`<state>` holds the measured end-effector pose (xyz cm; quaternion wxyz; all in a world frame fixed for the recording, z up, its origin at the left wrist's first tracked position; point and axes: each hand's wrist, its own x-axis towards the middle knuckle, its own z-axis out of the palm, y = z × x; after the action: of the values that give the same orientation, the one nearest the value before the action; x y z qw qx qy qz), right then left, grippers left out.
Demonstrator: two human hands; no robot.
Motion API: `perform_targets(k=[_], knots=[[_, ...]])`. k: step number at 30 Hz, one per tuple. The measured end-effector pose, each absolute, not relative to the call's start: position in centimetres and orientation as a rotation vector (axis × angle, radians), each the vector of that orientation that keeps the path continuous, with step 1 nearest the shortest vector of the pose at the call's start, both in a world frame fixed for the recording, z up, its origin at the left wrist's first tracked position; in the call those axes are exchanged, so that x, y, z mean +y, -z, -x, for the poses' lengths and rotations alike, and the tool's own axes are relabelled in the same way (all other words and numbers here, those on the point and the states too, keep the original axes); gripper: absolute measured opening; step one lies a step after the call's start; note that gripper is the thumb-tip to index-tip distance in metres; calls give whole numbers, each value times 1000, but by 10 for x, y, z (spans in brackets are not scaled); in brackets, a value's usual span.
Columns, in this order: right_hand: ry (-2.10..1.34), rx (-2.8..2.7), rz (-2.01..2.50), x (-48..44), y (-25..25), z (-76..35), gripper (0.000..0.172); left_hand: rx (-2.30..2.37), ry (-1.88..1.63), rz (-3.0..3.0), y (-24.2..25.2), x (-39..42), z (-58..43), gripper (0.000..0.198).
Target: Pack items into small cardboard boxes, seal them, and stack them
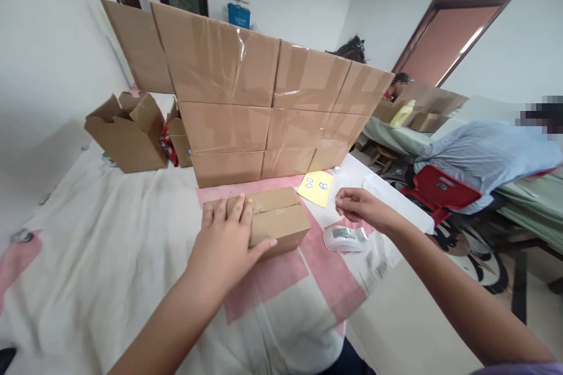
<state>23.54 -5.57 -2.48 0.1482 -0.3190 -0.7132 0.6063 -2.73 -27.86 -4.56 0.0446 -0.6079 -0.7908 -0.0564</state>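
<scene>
A closed cardboard box (pixel 281 219) lies on the cloth in front of me. My left hand (pixel 229 234) rests flat on its top at the left end, fingers spread and thumb over the near edge. To the right of the box, my right hand (pixel 358 208) is raised with its fingers curled together; whether anything small is between them cannot be made out. Just below that hand lies a clear plastic container (pixel 345 239) with a dark label. A yellow card (pixel 315 188) with small blue-outlined drawings sits between the box and my right hand.
A wall of taped cardboard boxes (pixel 229 125) stands behind the box. Open cardboard boxes (pixel 132 137) are at the left, with a red packet (pixel 168 145) beside them. At the right, a person in a light blue shirt (pixel 488 149) sits on a red chair (pixel 444 190).
</scene>
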Motion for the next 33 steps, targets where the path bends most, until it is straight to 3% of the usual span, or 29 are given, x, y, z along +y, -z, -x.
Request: perform_targets(k=[4,8,11,13,19,24,33], knots=[[-1829,-2202,807,-97,6,-176,29,-2512,44,1710,31,-286,-9,87],[-1854,-2274,770,-113,-3,-146,33,-2566,26,1650,17,-302,-16,62],[-1868,-2360,801,-114,-7,-140,78,-2566,65,1720,15,-309,-4,51],[-1884,-2401,830,-115,-9,-139,96,-2539,114,1790,18,-308,3,50],[-1812,-2387,972,-120,-12,-131,92,-2283,162,2080,28,-296,-6,63],[-1734,-2420,1134,-122,-15,-123,87,-2329,88,2146,34,-290,-22,66],[-1540,-2539,1352,-123,-17,-107,93,-2288,92,2141,40,-290,-18,71]])
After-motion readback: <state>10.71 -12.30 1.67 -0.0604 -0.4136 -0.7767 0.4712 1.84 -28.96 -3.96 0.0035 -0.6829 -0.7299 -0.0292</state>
